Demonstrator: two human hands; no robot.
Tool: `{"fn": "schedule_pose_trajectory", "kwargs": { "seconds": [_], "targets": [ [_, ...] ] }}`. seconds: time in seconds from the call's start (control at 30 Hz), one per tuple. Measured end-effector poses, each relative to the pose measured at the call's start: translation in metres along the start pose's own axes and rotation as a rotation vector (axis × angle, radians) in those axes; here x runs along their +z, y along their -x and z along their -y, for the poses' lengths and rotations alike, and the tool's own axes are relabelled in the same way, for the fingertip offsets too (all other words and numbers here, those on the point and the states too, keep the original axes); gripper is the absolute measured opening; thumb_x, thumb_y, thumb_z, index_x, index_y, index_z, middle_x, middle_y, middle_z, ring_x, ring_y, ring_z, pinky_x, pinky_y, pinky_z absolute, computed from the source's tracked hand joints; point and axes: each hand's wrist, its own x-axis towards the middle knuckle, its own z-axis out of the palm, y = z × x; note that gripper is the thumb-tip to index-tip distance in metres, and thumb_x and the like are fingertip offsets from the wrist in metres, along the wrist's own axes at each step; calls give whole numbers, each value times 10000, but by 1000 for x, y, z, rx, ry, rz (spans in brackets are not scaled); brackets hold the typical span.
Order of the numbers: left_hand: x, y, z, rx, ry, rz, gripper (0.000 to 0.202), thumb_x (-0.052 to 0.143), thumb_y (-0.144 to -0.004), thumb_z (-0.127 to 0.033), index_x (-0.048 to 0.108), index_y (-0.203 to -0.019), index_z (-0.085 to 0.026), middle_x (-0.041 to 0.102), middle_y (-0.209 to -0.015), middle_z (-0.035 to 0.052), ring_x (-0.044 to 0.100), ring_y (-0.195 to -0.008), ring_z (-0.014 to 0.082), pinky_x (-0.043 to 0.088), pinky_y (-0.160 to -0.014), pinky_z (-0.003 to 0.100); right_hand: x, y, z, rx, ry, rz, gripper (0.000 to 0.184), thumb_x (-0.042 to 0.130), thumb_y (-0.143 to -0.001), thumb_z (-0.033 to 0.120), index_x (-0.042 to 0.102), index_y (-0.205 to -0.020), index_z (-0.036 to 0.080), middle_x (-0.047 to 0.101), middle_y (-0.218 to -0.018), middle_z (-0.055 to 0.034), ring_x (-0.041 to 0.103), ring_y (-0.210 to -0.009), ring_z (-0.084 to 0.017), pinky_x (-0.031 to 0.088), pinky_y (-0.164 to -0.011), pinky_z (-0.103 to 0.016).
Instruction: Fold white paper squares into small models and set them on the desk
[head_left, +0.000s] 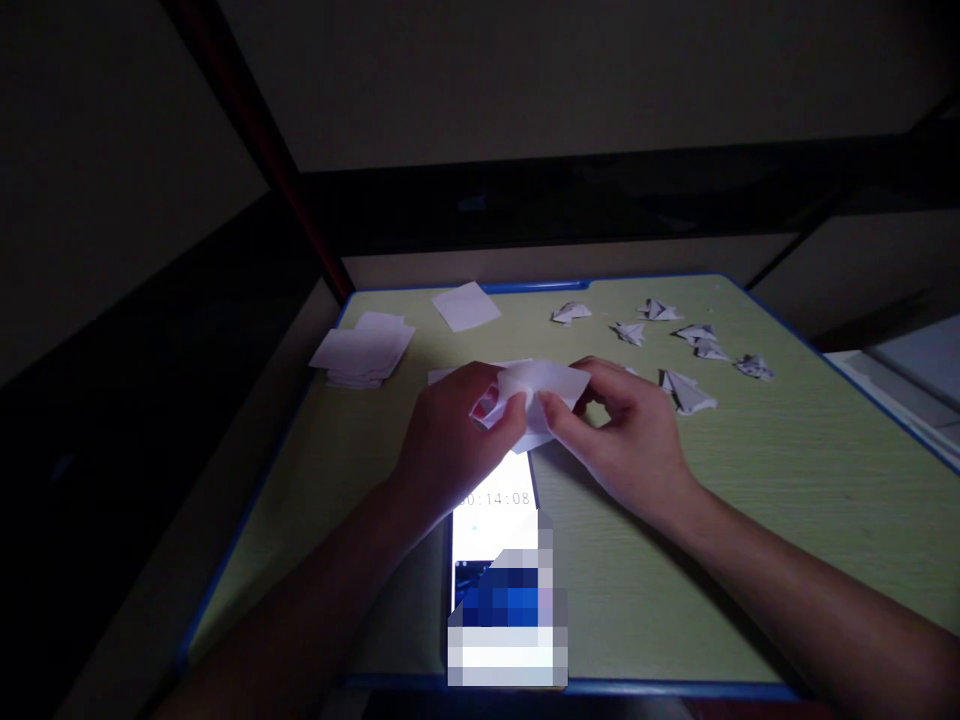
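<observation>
Between both hands is a white sheet of paper [551, 385], bent and partly folded, held above the table. My left hand [457, 420] grips its left side, with the thumb pressed near the middle. On the right side my right hand [626, 420] pinches the same paper, its thumb close to the left one. The fingers behind the paper are partly hidden. Just below the hands lies a lit phone [495, 530] showing a timer; its lower part is blurred out. Another pale paper edge [442, 377] shows behind my left hand.
A stack of white paper [364, 350] lies at the table's left, with a single square sheet [466, 306] at the back. Several small folded paper pieces [628, 332] are scattered at the back right, a larger one [688, 392] nearest my right hand. The green table [810, 520] has a blue rim.
</observation>
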Motion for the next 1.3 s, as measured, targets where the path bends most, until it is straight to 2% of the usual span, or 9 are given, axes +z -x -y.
{"fn": "schedule_pose_trajectory", "kwargs": {
  "seconds": [0.2,0.43,0.67,1.0,1.2,1.3],
  "targets": [
    [-2,0,0,115,-45,-5,39,598,-764,-167,607,-794,-145,608,-658,-17,508,-543,76,408,-490,206,1,-1,1,-38,41,-17,186,608,-766,174,536,-594,169,504,-577,15,450,-527,-113,331,-500,-261],
    [-3,0,0,162,-40,3,15,609,-774,-139,600,-785,-141,616,-679,-16,538,-580,72,428,-504,177,1,0,2,-145,66,-30,116,628,-775,148,604,-662,146,530,-618,8,486,-563,-104,360,-528,-243],
    [-3,0,-2,130,-35,-3,61,612,-762,-151,626,-821,-149,640,-687,-13,540,-567,81,429,-508,203,0,1,1,-208,114,-55,65,633,-787,167,640,-726,147,556,-641,2,506,-580,-111,386,-536,-246],
    [-4,-1,-2,20,41,13,134,604,-764,-182,661,-880,-148,692,-748,12,564,-567,86,468,-530,217,-1,1,-2,-220,131,-13,54,606,-810,194,653,-833,181,646,-760,-39,582,-675,-157,452,-603,-291],
    [-4,-2,-1,-40,122,20,93,617,-757,-165,670,-830,-144,677,-685,-8,551,-538,71,445,-495,187,-2,1,0,-227,133,-9,64,599,-815,194,619,-754,186,634,-734,-34,564,-666,-155,426,-604,-294],
    [-3,-2,-2,-58,157,29,70,612,-757,-145,662,-806,-144,671,-671,-12,555,-546,67,449,-491,168,0,1,1,-140,90,-32,115,610,-797,199,594,-683,187,612,-675,-14,534,-600,-137,399,-558,-280]
  ]
}}
